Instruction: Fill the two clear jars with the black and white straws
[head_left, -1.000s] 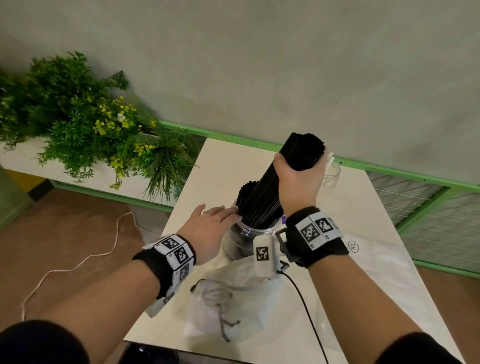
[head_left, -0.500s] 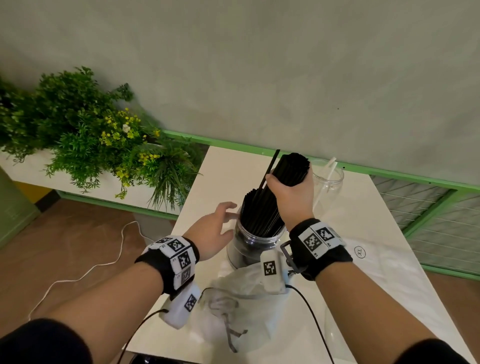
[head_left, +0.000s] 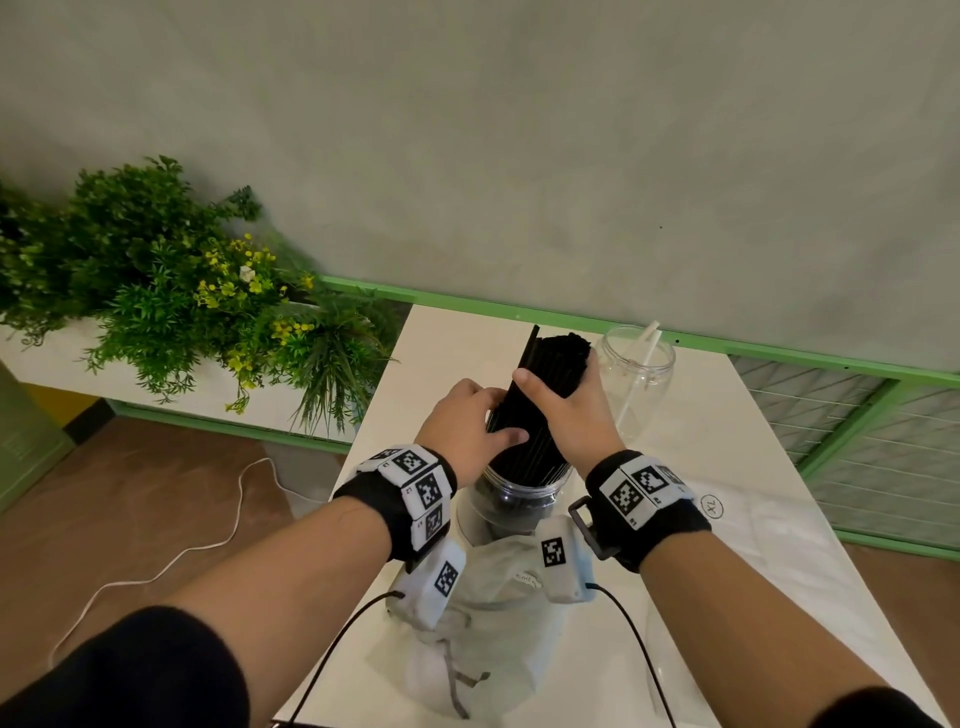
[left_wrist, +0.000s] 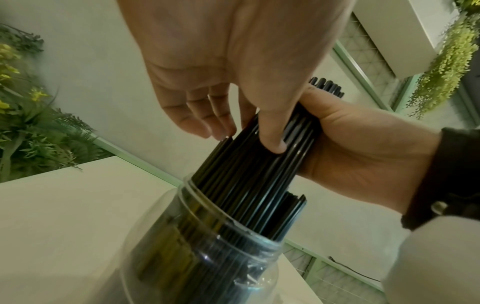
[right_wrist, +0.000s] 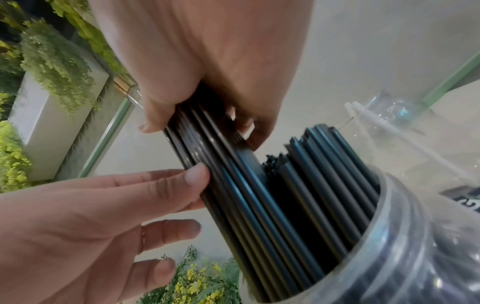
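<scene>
Head view: right hand (head_left: 563, 415) grips black straws (head_left: 540, 410) standing in clear jar (head_left: 511, 506); left hand (head_left: 462, 426) fingers straight, touching bundle.

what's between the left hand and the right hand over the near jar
The bundle of black straws: the right hand grips it, and the left hand touches its other side with straight fingers. Both wrist views show this above the near jar.

Dim, even light; wrist views blurred, perhaps motion; edges warped.
</scene>
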